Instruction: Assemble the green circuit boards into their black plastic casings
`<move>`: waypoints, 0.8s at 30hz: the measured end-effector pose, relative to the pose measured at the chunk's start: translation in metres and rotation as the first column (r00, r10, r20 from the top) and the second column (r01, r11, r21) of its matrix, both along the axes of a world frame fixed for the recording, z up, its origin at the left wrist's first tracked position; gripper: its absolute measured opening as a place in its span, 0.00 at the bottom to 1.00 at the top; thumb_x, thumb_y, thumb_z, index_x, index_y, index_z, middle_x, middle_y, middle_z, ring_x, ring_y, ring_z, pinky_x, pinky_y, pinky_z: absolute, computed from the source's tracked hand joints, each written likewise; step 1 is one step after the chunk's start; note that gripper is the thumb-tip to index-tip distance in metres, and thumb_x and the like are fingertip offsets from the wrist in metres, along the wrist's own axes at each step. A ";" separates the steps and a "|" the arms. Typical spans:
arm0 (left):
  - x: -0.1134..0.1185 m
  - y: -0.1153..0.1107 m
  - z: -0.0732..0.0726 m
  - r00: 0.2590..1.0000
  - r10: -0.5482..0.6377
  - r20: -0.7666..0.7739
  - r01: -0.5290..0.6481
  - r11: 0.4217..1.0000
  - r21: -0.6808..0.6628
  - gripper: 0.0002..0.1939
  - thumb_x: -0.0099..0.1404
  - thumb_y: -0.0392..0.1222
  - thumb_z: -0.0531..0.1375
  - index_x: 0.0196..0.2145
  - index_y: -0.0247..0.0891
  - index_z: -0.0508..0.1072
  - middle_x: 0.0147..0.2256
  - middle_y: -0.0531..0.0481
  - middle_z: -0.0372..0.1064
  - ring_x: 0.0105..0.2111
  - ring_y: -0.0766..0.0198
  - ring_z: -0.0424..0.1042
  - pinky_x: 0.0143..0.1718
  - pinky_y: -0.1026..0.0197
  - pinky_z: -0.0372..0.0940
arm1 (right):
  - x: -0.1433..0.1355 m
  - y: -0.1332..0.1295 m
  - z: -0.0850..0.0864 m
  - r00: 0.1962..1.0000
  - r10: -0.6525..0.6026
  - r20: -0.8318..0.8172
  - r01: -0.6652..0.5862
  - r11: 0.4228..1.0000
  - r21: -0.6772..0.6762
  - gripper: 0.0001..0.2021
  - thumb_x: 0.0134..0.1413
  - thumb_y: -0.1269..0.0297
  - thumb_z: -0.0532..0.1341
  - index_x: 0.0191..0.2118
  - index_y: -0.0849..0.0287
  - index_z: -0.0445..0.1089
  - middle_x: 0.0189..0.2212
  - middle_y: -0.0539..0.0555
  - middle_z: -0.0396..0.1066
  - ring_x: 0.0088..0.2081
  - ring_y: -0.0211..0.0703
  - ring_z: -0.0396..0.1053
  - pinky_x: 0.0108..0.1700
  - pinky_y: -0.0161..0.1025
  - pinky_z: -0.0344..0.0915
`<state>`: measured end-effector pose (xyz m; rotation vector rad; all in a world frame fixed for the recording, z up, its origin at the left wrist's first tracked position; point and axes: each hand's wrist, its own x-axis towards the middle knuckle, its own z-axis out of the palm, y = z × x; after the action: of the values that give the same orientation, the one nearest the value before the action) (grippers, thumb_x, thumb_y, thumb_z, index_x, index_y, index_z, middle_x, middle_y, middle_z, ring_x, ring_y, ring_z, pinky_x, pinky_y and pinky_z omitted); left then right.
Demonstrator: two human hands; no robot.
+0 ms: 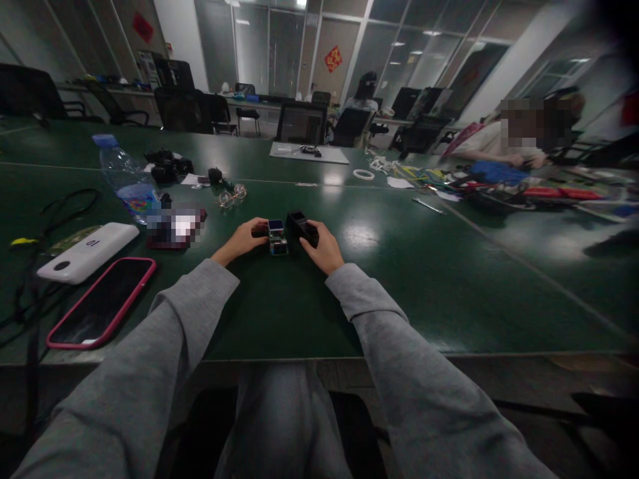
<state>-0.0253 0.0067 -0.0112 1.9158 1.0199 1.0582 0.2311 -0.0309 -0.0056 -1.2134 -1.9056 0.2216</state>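
Note:
Near the middle of the green table [279, 313], my left hand [244, 238] grips the left side of a small circuit board with a little screen [277, 239]. Its fingers are closed at the board's edge. Just to the right, my right hand [323, 247] has its fingers wrapped round a black plastic case [298, 223]. The case is tilted, and its right part is hidden by the fingers. A narrow gap separates the board from the case.
To the left lie a pink-edged phone [102, 303], a white power bank [90, 253] and a water bottle [124, 179]. Glasses [232, 196] rest ahead. A pen [428, 206] and tangled cables [424, 176] are at right, near a seated person [494, 143].

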 end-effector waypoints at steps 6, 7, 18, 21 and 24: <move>0.002 -0.003 0.003 1.000 0.002 0.022 -0.002 1.000 0.002 0.24 0.52 0.37 0.67 0.47 0.35 0.69 0.46 0.41 0.74 0.46 0.57 0.73 0.54 0.44 0.62 | 0.000 0.000 -0.002 0.999 0.002 0.035 -0.002 1.000 -0.026 0.24 0.55 0.64 0.60 0.57 0.59 0.59 0.53 0.63 0.64 0.56 0.54 0.65 0.56 0.55 0.64; 0.002 -0.003 0.003 1.000 -0.002 0.020 0.002 1.000 0.004 0.24 0.52 0.37 0.67 0.48 0.35 0.69 0.46 0.41 0.73 0.46 0.57 0.73 0.54 0.44 0.62 | 0.000 0.000 -0.002 0.999 0.005 0.041 -0.003 0.999 -0.032 0.23 0.55 0.64 0.60 0.57 0.58 0.59 0.53 0.63 0.65 0.56 0.54 0.65 0.56 0.56 0.65; 0.000 -0.002 0.002 1.000 0.001 0.006 -0.001 1.000 -0.001 0.26 0.53 0.40 0.68 0.48 0.35 0.68 0.47 0.40 0.72 0.46 0.57 0.72 0.53 0.45 0.63 | -0.002 -0.001 -0.001 0.998 0.016 0.063 -0.014 1.000 -0.028 0.23 0.57 0.62 0.60 0.57 0.58 0.58 0.53 0.63 0.64 0.54 0.55 0.65 0.53 0.55 0.67; 0.001 -0.003 0.004 1.000 0.000 0.012 0.000 1.000 -0.002 0.25 0.53 0.39 0.68 0.48 0.35 0.68 0.47 0.41 0.72 0.46 0.57 0.72 0.53 0.45 0.63 | -0.002 0.000 -0.003 0.996 0.030 0.082 -0.026 0.999 -0.047 0.24 0.56 0.63 0.60 0.57 0.58 0.58 0.51 0.62 0.64 0.54 0.54 0.65 0.54 0.55 0.66; 0.002 -0.003 0.004 1.000 0.005 0.004 -0.005 1.000 0.003 0.25 0.53 0.39 0.68 0.48 0.35 0.68 0.48 0.40 0.72 0.46 0.57 0.72 0.53 0.44 0.63 | -0.001 0.001 -0.005 0.995 0.009 0.103 -0.009 1.000 -0.002 0.24 0.55 0.61 0.62 0.57 0.58 0.60 0.51 0.62 0.61 0.54 0.55 0.63 0.55 0.55 0.65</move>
<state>-0.0235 0.0037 -0.0077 1.9131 1.0222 1.0670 0.2301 -0.0304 -0.0108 -1.2381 -2.0004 0.1678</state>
